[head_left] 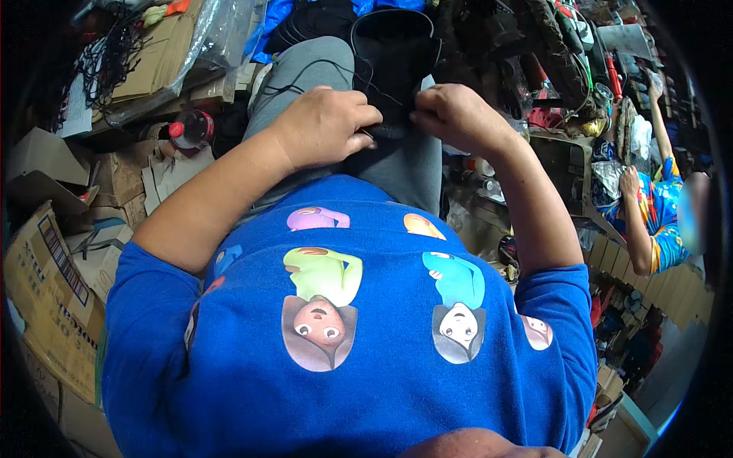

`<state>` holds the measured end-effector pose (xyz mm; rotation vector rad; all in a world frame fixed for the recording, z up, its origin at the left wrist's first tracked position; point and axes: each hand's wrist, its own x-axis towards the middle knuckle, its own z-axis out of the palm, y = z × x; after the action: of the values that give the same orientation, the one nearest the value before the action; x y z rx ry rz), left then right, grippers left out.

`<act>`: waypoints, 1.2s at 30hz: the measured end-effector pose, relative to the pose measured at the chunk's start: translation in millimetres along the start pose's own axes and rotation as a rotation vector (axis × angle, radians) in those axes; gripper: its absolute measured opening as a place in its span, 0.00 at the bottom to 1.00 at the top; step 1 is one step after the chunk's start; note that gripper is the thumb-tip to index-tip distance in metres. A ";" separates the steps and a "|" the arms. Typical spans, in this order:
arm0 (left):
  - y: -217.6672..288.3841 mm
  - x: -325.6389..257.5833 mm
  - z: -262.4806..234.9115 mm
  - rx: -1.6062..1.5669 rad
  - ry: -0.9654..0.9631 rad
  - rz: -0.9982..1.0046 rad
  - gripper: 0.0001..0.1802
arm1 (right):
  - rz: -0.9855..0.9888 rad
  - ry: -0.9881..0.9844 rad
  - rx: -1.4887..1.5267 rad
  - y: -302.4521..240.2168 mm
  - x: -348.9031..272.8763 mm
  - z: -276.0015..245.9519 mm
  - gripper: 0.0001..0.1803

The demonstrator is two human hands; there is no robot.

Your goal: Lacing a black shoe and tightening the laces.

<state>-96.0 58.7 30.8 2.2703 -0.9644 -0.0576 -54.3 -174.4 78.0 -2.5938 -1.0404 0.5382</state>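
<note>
Over my lap, my left hand [328, 126] is closed in a pinch, its thumb against the curled fingers. Something thin and small shows at those fingertips, too small to name. Opposite it, my right hand [462, 114] is curled closed, and whatever its fingers hold is hidden; a small pale bit shows just above them. Between the hands, black material [389, 95] lies across my legs. A thin black cord [309, 62] loops over my left knee and runs toward this material. Beyond, a black round-rimmed container [392, 17] stands between my knees.
Flattened cardboard and clear plastic [172, 57] are piled at the far left, near a red-capped bottle [191, 128]. Cardboard boxes [53, 282] crowd my left side. Tools and clutter fill the right, where another person in a bright patterned shirt [660, 217] reaches out.
</note>
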 end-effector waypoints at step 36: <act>-48.0 100.4 -7.5 -0.380 -0.290 -0.021 0.11 | 0.262 0.176 0.011 -24.9 -20.9 -8.8 0.14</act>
<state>9.2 21.6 28.9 1.9497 -0.9792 -0.5456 -79.1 -173.0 100.6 -2.7266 -0.6459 0.3635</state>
